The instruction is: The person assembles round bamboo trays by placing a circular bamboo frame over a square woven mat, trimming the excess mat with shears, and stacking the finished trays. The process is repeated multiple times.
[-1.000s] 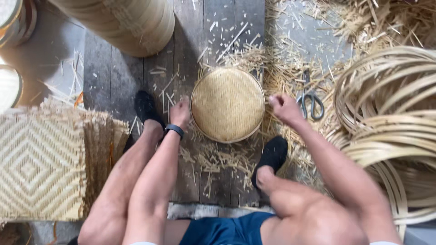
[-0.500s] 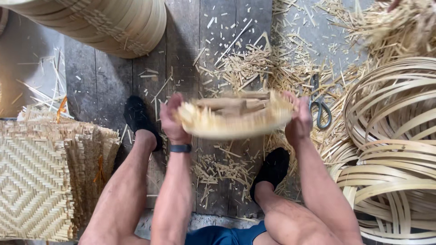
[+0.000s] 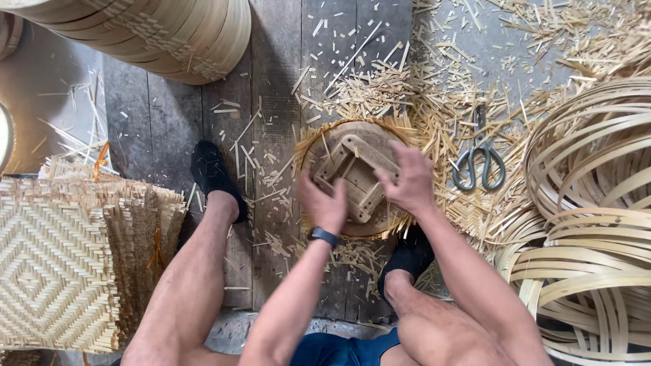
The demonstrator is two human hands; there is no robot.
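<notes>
We are looking straight down at a seated person working over a dark plank floor (image 3: pixel 271 102). A round wooden form (image 3: pixel 356 177) with a frayed woven bamboo edge around its rim is lying on the planks between the two feet, its flat face up and a small rectangular wooden frame (image 3: pixel 359 173) showing on that face.

The left hand (image 3: pixel 324 203) is resting on the lower left part of the disc, fingers curled over the frame's edge; a dark watch (image 3: pixel 323 236) is sitting on that wrist. The right hand (image 3: pixel 405 179) is pressing on the right side of the disc, fingers spread and bent over the frame. Both hands are gripping the form, neither one wide open.

Scissors (image 3: pixel 479 159) are lying just beside the disc on the right, in loose bamboo trimmings (image 3: pixel 407 102), apart from the right hand. Coiled bamboo hoops (image 3: pixel 597 224) are crowding the right edge. A square woven mat (image 3: pixel 61 264) is filling the lower left. A stack of round bamboo trays (image 3: pixel 169 34) is closing the upper left. Bare planks are showing above and to the left of the disc, between the left foot's black shoe (image 3: pixel 215 177) and the trimmings.
</notes>
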